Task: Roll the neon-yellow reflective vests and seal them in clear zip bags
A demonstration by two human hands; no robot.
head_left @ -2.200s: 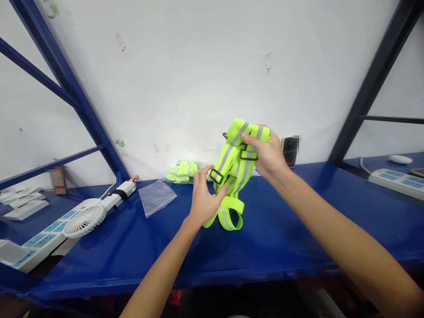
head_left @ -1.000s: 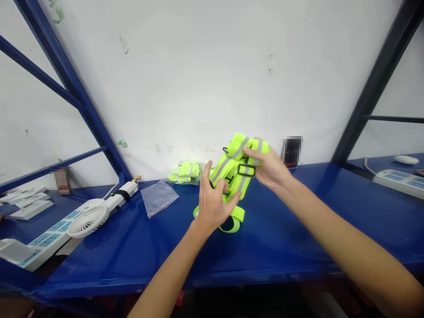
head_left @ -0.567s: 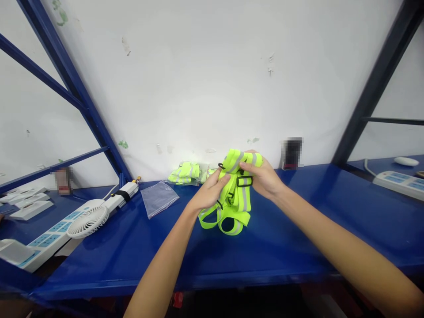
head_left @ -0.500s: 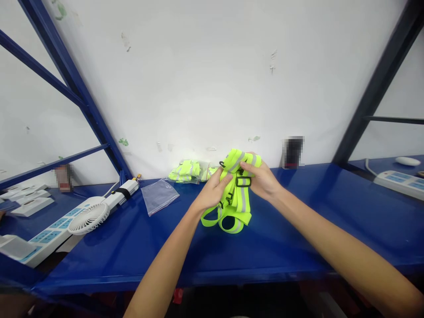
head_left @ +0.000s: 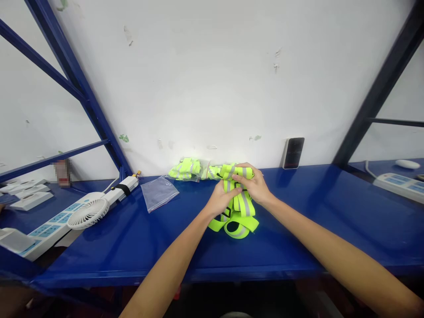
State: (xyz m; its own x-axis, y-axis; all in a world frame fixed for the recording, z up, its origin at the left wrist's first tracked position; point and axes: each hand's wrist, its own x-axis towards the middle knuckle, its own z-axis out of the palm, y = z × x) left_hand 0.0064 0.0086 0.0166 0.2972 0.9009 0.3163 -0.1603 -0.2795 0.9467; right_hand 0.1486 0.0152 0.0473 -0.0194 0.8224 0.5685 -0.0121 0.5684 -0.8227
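A neon-yellow reflective strap vest [head_left: 239, 212] with grey bands and black buckles rests bunched on the blue shelf [head_left: 298, 229], its loops spilling toward me. My left hand [head_left: 221, 199] grips its left side, fingers curled round the straps. My right hand [head_left: 252, 184] clamps the top of the bundle from the right, thumb across the bands. Both hands press the vest down near the shelf's middle.
Folded yellow vests in clear wrap [head_left: 187, 169] lie by the wall. A clear plastic bag [head_left: 158, 192] lies left of the hands. A white fan [head_left: 88, 212] and power strips [head_left: 43, 229] sit at far left. A phone [head_left: 293, 153] leans on the wall; another power strip [head_left: 397, 181] sits right.
Both hands have lowered the vest from mid-air onto the shelf and gathered it into a tighter bundle. My left hand has moved from the buckle area to grip the bundle's side.
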